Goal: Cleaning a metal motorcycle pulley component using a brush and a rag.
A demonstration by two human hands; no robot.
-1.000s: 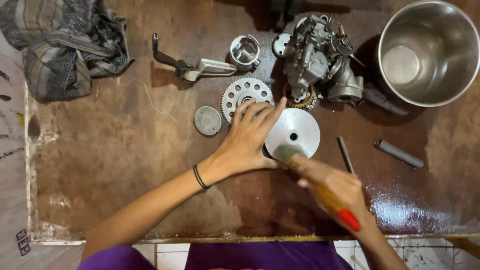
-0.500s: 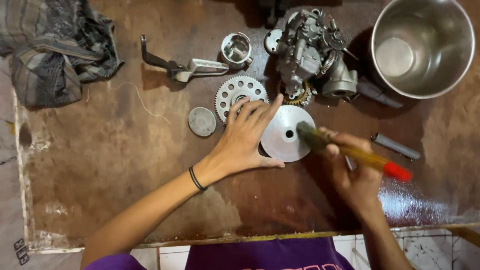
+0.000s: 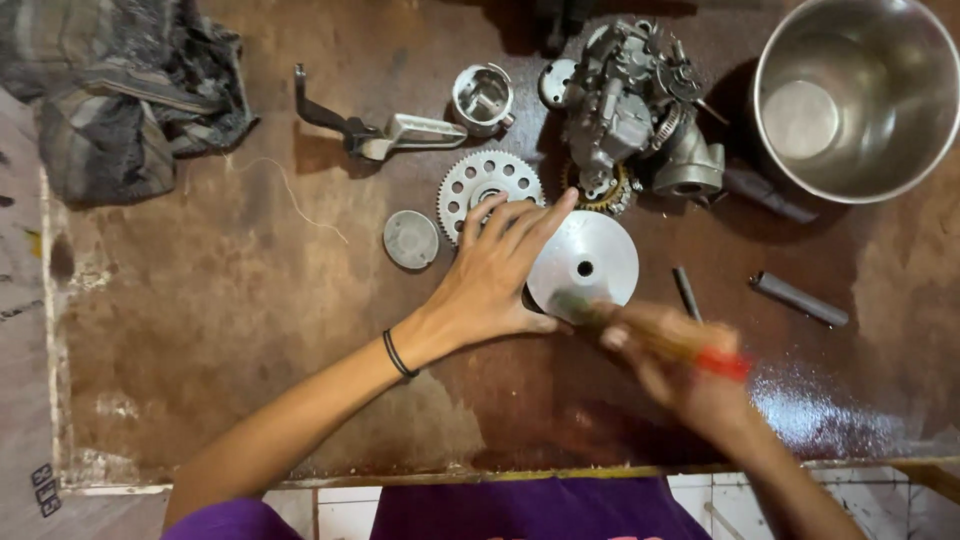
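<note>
Head view: a silver metal disc (image 3: 585, 265) with a small centre hole lies on the brown tabletop (image 3: 220, 330), and everything here is placed from it. The left hand (image 3: 495, 275) rests on the disc's left edge, fingers spread and flat, pressing rather than gripping. The right hand (image 3: 690, 375), blurred, sits just below and right of the disc, closed round a brush (image 3: 650, 335) with a wooden handle and red end; the bristle end meets the disc's lower rim. Just up and left of the disc lies a toothed sprocket (image 3: 487, 185), partly under the fingertips, with a small grey round cap (image 3: 411, 240) further left. Above the disc stands a grey engine part (image 3: 635, 110). Far up and right is a steel bowl (image 3: 855, 95). Right of the disc lie two dark metal rods (image 3: 800, 298). Far up and left, a crumpled cloth (image 3: 120, 80).
</note>
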